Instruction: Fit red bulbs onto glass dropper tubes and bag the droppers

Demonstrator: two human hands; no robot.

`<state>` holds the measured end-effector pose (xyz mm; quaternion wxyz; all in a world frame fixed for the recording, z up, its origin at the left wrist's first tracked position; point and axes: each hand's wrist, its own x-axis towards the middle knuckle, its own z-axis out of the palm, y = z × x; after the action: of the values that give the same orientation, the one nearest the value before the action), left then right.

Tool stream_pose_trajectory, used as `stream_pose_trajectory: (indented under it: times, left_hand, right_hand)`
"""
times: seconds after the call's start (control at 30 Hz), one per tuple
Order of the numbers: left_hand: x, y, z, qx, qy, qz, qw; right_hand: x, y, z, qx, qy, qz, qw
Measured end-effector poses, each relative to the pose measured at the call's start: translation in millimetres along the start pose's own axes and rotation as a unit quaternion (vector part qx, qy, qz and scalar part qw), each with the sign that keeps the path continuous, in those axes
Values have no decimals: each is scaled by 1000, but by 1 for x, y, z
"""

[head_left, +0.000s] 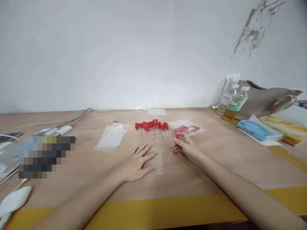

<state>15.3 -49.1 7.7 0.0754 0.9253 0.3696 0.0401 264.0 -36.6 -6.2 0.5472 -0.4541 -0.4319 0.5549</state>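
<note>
Fingers spread, my left hand [140, 163] lies flat on a clear zip bag [160, 162] with a red line along its right edge. My right hand [183, 145] pinches a dropper [171, 152] by its red bulb, and the thin clear tube slants down toward the table beside the bag. Beyond the hands lies a row of red-bulbed droppers [153, 126], their tubes pointing toward me. Just behind my right hand, filled zip bags [189, 126] with red bulbs inside are stacked. Flat clear bags [111, 137] rest left of the row.
At the right stand two bottles [236, 102], a blue tissue pack [259, 131], a yellow pack [285, 127] and a grey bag [261, 99]. Cables and white plugs [57, 130] lie at the left, near a white object [15, 201]. Another clear bag [156, 111] lies by the wall.
</note>
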Motion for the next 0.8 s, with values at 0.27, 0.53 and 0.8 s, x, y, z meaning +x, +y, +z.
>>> stream_pose_trajectory:
  times: [0.27,0.53,0.8]
  left_hand:
    - [0,7,10,4,18,-94,995]
    - [2,9,9,1,15,-107,994]
    - [2,12,7,0,13,-116,993]
  right_hand:
    - [2,9,8,8,45,-95,994]
    - [2,7,5,-3,88,-121,989]
    - [-1,9,10,18,73,-88,993]
